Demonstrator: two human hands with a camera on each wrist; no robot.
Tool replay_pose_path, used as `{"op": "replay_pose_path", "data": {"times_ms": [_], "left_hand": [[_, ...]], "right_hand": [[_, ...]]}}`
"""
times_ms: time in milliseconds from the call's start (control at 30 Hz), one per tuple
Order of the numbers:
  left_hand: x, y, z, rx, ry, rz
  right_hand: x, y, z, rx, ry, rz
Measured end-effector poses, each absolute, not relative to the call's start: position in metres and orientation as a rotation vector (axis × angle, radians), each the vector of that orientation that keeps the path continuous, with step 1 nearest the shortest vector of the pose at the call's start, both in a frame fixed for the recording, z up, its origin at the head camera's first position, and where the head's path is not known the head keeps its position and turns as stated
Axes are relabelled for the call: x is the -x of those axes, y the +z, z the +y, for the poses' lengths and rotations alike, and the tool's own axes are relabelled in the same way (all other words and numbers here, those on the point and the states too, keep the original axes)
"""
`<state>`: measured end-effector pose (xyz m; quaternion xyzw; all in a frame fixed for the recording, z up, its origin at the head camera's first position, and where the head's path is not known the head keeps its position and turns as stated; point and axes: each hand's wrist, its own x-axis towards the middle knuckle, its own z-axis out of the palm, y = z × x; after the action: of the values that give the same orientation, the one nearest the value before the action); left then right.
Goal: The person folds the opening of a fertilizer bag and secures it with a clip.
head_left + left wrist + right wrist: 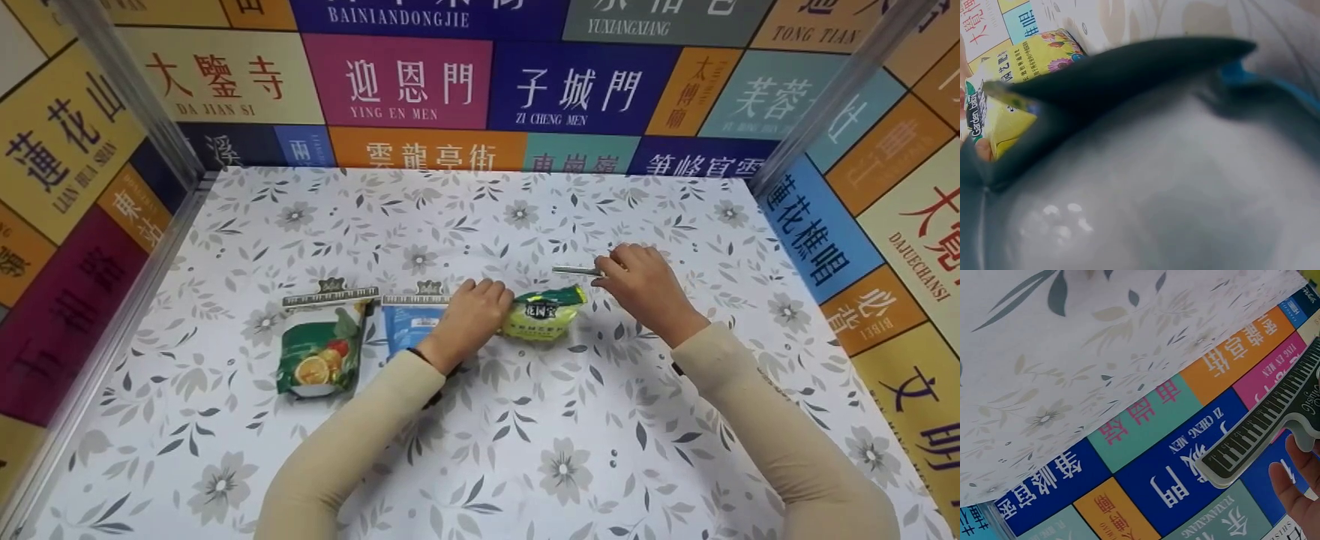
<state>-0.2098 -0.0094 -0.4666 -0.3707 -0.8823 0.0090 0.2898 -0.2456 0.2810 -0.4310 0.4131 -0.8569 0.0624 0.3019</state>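
My left hand (472, 315) grips the left edge of a small yellow-green bag (546, 316) of garden product. In the left wrist view the bag (1022, 73) shows flowers on its front, with a fingertip (983, 149) at its edge. My right hand (641, 289) holds a bag clip (574, 270) above and right of that bag, apart from it. The right wrist view shows this clip (1258, 422) with a piano-keyboard print, pinched at one end by the fingers (1292, 489). Partly behind my left forearm stands a blue bag (409, 330), its top under a keyboard clip (412, 301).
A green-and-white bag (319, 356) with a fruit picture sits at the left, a keyboard clip (330, 296) across its top. A flower-patterned cloth covers the table (562, 465). Coloured panels (397, 82) rise around it. A blurred grey surface (1145, 185) fills most of the left wrist view.
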Motion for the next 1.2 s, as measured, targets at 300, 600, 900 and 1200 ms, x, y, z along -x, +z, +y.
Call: {"op": "replay_pose_path", "data": {"times_ms": [300, 600, 900, 1200], "left_hand": [[0.209, -0.467, -0.01, 0.985, 0.041, -2.354], [0.21, -0.469, -0.01, 0.978, 0.026, -2.33], [0.21, -0.47, -0.01, 0.977, 0.02, -2.308], [0.21, -0.468, -0.011, 0.978, -0.008, -2.318]], "right_hand": [[0.236, -0.422, 0.27, -1.157, 0.123, -2.219], [0.224, -0.413, 0.261, -1.152, 0.166, -2.232], [0.215, -0.41, 0.255, -1.174, 0.164, -2.198], [0.203, -0.405, 0.247, -1.25, 0.152, -2.128]]}}
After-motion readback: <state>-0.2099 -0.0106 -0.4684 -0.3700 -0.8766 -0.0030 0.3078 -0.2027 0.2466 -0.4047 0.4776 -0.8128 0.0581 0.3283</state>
